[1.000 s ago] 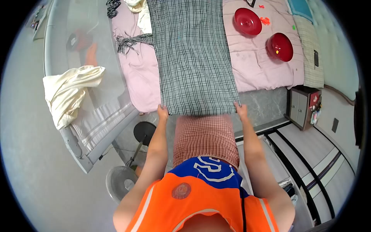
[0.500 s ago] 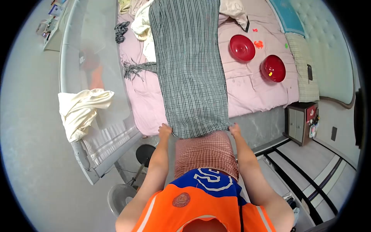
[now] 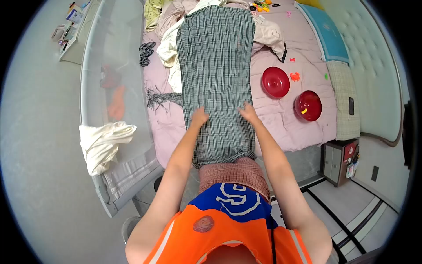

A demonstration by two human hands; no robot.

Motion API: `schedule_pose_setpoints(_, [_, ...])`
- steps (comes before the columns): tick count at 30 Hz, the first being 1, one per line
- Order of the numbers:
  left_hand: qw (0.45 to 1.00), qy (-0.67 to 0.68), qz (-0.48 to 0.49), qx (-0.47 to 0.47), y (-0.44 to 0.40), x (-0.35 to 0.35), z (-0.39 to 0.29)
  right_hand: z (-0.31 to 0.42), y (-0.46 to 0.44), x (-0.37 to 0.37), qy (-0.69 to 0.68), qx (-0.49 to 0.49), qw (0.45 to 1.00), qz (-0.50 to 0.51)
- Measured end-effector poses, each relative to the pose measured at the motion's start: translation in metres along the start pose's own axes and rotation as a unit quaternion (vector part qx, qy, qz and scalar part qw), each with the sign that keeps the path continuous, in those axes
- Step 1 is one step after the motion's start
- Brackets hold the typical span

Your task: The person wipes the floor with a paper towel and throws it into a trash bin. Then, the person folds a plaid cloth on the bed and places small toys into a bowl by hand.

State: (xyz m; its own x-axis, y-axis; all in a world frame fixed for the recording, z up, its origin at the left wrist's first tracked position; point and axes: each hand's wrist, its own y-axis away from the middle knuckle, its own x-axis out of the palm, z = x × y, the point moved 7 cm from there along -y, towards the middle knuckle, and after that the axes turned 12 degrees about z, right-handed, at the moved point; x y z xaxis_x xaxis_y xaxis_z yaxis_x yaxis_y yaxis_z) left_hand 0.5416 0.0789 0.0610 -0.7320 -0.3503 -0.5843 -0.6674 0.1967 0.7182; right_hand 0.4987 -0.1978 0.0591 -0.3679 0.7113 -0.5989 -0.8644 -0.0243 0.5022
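A long grey-green plaid cloth [image 3: 220, 66] lies spread down the middle of the bed, its near edge by my shorts. My left hand [image 3: 200, 117] is over the left part of this cloth, its fingers partly spread. Level with it, my right hand [image 3: 249, 113] is at the cloth's right edge, with thumb and fingers apart. Neither hand shows a fold of fabric in its grip. Whether the palms press on the cloth or hover just above it, I cannot tell. A dark fringed scarf [image 3: 165, 99] sticks out from the cloth's left side.
Two red bowls [image 3: 275, 82] and small plastic toys [image 3: 295, 77] are on the pink bedsheet [image 3: 281, 127] to the right. A mesh bed rail [image 3: 132, 101] runs along the left, with a cream cloth [image 3: 105, 145] draped over it. A small cabinet [image 3: 336, 162] stands at the right.
Both hands have left the near corners of the plaid cloth and moved forward and inward over it. My view has shifted, showing more of the bed's far end.
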Motion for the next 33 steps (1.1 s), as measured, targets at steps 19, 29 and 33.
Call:
schedule_pose_setpoints(19, [0.912,0.034,-0.353,0.206,-0.264,-0.334,-0.221,0.125,-0.348,-0.303,0.013,0.032,0.943,-0.330])
schedule_pose_setpoints(29, [0.908,-0.112,-0.386,0.118,-0.370,-0.404,-0.197,0.105,-0.454,-0.334,-0.034,0.080,0.957,-0.276])
schedule_pose_setpoints(33, [0.912,-0.136,-0.377,0.082,-0.370,-0.413,-0.192,0.087,-0.479,-0.352,-0.054,0.017,0.959,-0.278])
